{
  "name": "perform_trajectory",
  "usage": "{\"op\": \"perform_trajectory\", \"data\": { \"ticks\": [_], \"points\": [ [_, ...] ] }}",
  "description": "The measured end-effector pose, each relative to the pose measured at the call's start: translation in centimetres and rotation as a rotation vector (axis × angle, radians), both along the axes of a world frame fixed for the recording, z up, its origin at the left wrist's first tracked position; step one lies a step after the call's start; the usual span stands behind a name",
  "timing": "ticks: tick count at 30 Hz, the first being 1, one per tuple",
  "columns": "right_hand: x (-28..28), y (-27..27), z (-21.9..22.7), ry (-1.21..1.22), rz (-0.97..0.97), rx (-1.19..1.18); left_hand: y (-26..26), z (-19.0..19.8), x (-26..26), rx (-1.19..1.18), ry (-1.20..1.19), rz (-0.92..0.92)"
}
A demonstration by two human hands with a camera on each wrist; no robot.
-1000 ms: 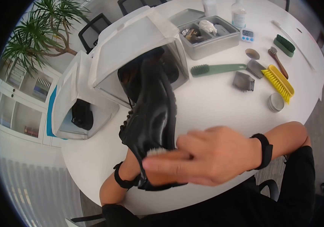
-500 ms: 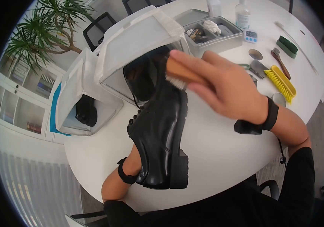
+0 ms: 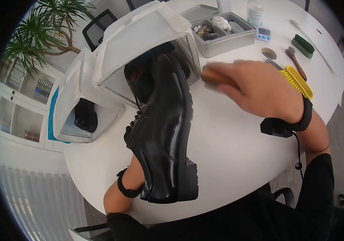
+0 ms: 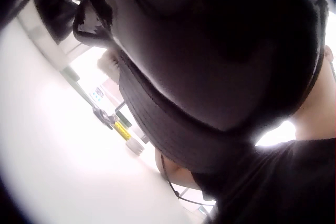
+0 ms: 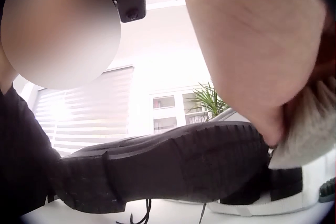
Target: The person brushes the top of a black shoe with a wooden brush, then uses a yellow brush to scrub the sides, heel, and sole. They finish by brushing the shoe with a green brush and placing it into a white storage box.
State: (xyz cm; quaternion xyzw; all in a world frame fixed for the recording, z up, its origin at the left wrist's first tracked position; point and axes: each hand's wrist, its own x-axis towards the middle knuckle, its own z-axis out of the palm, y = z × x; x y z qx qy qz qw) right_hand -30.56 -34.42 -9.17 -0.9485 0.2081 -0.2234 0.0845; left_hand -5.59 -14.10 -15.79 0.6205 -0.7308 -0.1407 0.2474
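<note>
A glossy black lace-up shoe point(image 3: 162, 132) is held up on its side, its toe away from me and its chunky sole facing right. My left wrist point(image 3: 134, 174) goes in behind the shoe's collar; the shoe hides the hand and its fingers. In the left wrist view the shoe point(image 4: 210, 61) fills most of the picture. My right hand point(image 3: 260, 88) grips a wooden-backed brush point(image 3: 220, 76), blurred, just right of the shoe's toe. Its pale bristles point(image 5: 310, 129) show close beside the toe in the right wrist view.
Beyond the shoe stand two white fabric boxes, the larger point(image 3: 144, 34) and the smaller point(image 3: 75, 100), each with black footwear inside. A metal case point(image 3: 224, 46), a timer point(image 3: 263, 33), a clear bottle point(image 3: 254, 14), a yellow brush point(image 3: 298, 80) and a green brush point(image 3: 303, 46) lie farther right.
My right hand swept the brush from the shoe's heel end up to its toe, then off to the right. The shoe stays held in nearly the same place.
</note>
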Motion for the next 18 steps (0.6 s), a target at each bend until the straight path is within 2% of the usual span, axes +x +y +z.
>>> {"op": "perform_trajectory", "data": {
  "ticks": [1, 2, 4, 5, 7, 8, 11, 16, 18],
  "points": [
    [-0.2, 0.1, -0.1, 0.135, -0.006, 0.036, 0.1, -0.1, 0.0, 0.003, 0.0, 0.002],
    [0.0, 0.1, -0.4, 0.137, -0.006, 0.036, 0.3, -0.1, 0.0, 0.009, -0.001, 0.004],
    [0.5, -0.4, -1.4, 0.383, 0.161, 0.32, 0.5, -0.1, 0.0, 0.014, -0.005, 0.001],
    [0.8, -0.6, -1.7, 0.383, 0.161, 0.322, 0.6, -0.2, 0.0, 0.017, -0.003, 0.002],
    [1.7, -1.1, -1.8, 0.452, 0.235, 0.556, 0.7, -0.2, -0.1, 0.027, -0.005, 0.001],
    [2.4, -1.1, -0.4, 0.583, 0.139, 0.807, 0.7, -0.2, -0.1, 0.031, -0.004, 0.0],
    [2.7, -2.3, -0.7, 0.552, 0.079, 0.947, 0.8, -0.2, -0.1, 0.054, -0.006, -0.002],
    [2.5, -2.9, -0.8, 0.539, -0.115, 0.857, 1.1, 0.2, -0.6, 0.117, 0.053, 0.044],
    [1.9, -3.0, -2.0, 0.425, -0.145, 0.196, 1.0, 0.5, -0.7, 0.104, 0.089, 0.014]
  ]
}}
